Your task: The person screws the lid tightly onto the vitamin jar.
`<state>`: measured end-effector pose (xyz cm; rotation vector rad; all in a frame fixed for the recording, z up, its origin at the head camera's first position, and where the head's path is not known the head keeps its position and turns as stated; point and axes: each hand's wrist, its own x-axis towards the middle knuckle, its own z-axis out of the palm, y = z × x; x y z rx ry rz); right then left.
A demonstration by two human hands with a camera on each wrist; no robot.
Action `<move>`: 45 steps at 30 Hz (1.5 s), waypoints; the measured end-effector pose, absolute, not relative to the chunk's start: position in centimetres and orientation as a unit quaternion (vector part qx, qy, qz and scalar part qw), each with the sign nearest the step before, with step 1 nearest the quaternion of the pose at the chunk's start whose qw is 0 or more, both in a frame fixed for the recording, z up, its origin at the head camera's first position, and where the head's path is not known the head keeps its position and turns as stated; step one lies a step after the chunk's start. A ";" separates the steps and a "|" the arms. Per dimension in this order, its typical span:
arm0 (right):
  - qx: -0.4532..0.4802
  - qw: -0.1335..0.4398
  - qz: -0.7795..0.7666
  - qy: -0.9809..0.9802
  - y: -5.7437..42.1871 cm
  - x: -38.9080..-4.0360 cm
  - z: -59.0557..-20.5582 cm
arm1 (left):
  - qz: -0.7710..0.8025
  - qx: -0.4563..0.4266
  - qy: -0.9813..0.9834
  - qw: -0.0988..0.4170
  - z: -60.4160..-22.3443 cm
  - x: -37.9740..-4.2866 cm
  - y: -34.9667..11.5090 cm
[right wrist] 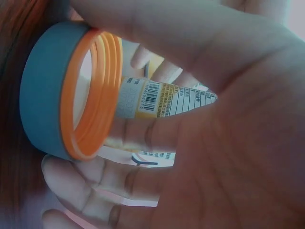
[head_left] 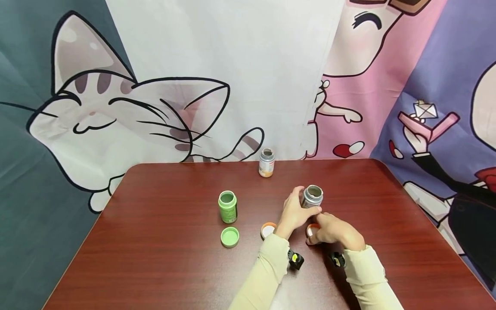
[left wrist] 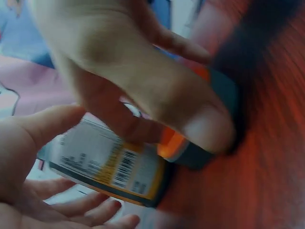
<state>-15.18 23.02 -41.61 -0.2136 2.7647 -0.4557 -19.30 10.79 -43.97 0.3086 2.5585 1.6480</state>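
Note:
An uncapped grey bottle [head_left: 312, 199] stands upright at the right of the table; a yellow-and-white barcode label [left wrist: 128, 164] shows in the left wrist view. My left hand [head_left: 296, 213] is around its left and near side, thumb and loosely spread fingers close to it; firm contact cannot be seen. Just in front of the bottle, my right hand [head_left: 335, 230] pinches an upturned lid [right wrist: 45, 90] by its rim between thumb and fingers. That lid is grey-blue outside, with an orange threaded inside, and sits at the table surface.
A green open bottle [head_left: 227, 209] stands to the left, with its green lid [head_left: 230, 237] before it. Another orange-rimmed lid [head_left: 267, 230] lies beside my left wrist. A second grey-and-white open bottle [head_left: 266, 163] is at the table's [head_left: 155, 241] back edge.

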 end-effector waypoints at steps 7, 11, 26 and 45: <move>-0.078 0.166 -0.159 0.970 23.1 -15.2 -41.5 | 0.525 0.113 0.844 0.003 -45.2 -19.5 11.3; -0.082 0.163 -0.154 0.971 23.3 -15.2 -41.5 | 0.522 0.117 0.845 -0.007 -45.2 -19.6 11.2; -0.069 0.178 -0.171 0.967 24.7 -14.9 -40.3 | 0.527 0.125 0.841 0.004 -45.5 -19.5 11.3; -0.108 0.145 -0.228 0.957 26.5 -14.9 -39.0 | 0.534 0.144 0.833 -0.012 -45.9 -19.3 11.3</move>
